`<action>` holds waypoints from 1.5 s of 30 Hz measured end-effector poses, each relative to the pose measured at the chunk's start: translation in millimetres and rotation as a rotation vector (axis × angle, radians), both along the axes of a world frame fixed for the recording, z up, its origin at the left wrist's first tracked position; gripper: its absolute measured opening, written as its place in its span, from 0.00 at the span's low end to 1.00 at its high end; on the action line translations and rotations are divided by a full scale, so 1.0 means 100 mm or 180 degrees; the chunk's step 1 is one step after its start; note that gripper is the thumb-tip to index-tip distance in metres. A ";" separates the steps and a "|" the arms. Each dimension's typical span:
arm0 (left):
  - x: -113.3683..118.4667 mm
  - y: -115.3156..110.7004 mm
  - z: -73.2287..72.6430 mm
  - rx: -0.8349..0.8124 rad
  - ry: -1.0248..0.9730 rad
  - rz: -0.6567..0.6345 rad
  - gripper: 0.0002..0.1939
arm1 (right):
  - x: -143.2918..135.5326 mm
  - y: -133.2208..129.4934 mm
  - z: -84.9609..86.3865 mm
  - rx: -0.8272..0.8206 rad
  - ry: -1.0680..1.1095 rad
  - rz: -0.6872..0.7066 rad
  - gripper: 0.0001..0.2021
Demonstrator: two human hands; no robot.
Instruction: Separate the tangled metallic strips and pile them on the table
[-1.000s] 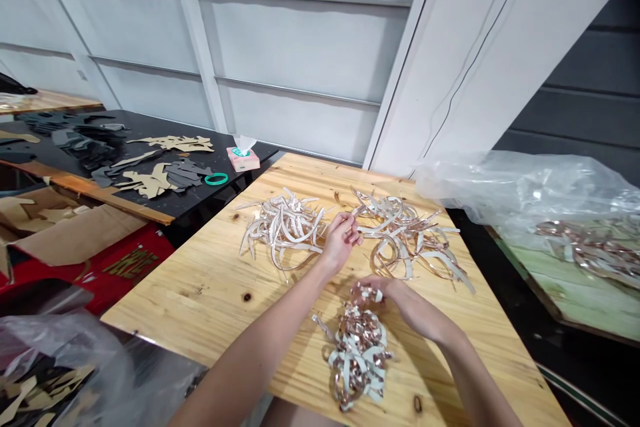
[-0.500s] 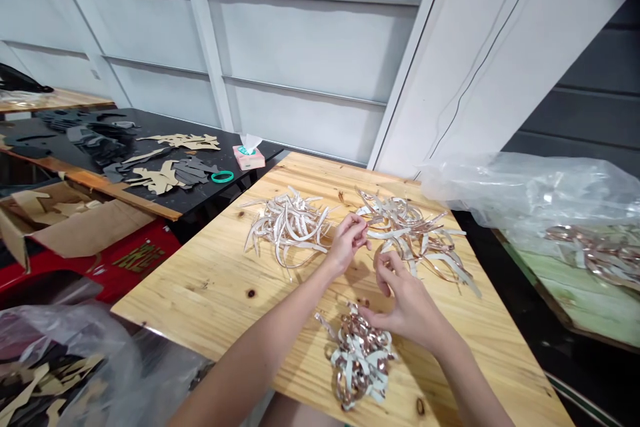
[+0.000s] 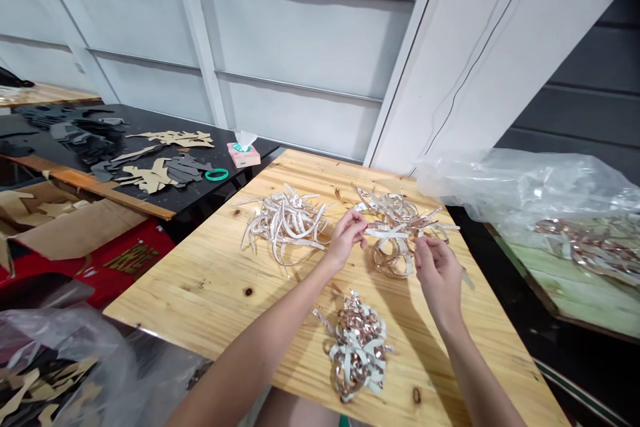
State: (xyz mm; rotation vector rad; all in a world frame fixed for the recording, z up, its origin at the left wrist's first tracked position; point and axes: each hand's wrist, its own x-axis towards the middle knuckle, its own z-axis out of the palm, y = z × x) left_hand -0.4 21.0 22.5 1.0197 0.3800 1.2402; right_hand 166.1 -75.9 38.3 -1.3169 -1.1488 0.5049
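On the wooden table (image 3: 210,287) lie three heaps of curved, rose-gold and white strips. My left hand (image 3: 345,235) pinches one end of a white strip (image 3: 393,231) drawn out of the right-hand heap (image 3: 400,227). My right hand (image 3: 437,270) is at that heap's near right edge, fingers pinched on the strip's other end. A paler heap (image 3: 285,221) lies to the left of my left hand. A curled, tangled heap (image 3: 357,343) sits near the front edge between my forearms.
A crumpled clear plastic bag (image 3: 525,190) with more strips covers the green board (image 3: 575,287) on the right. A black table (image 3: 200,193) at left carries leather cut-outs, a green ring (image 3: 217,175) and a pink tissue pack (image 3: 243,154). Another plastic bag (image 3: 65,360) is at bottom left.
My right hand left the near curled heap and moved up and right to the right-hand heap, taking hold of the strip that my left hand holds. The left hand barely moved.
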 end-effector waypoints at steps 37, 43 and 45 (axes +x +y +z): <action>0.19 -0.15 -0.18 -0.0217 0.0798 -0.0644 0.20 | -0.29 0.12 -0.24 -0.0538 0.1458 0.1296 0.19; 0.19 -0.08 -0.19 -0.0232 0.0931 -0.0213 0.24 | -0.33 0.10 -0.27 -0.0424 0.1261 0.1464 0.24; 0.18 -0.07 -0.18 -0.0153 0.0938 -0.0208 0.24 | -0.34 0.09 -0.27 -0.0383 0.1140 0.1478 0.26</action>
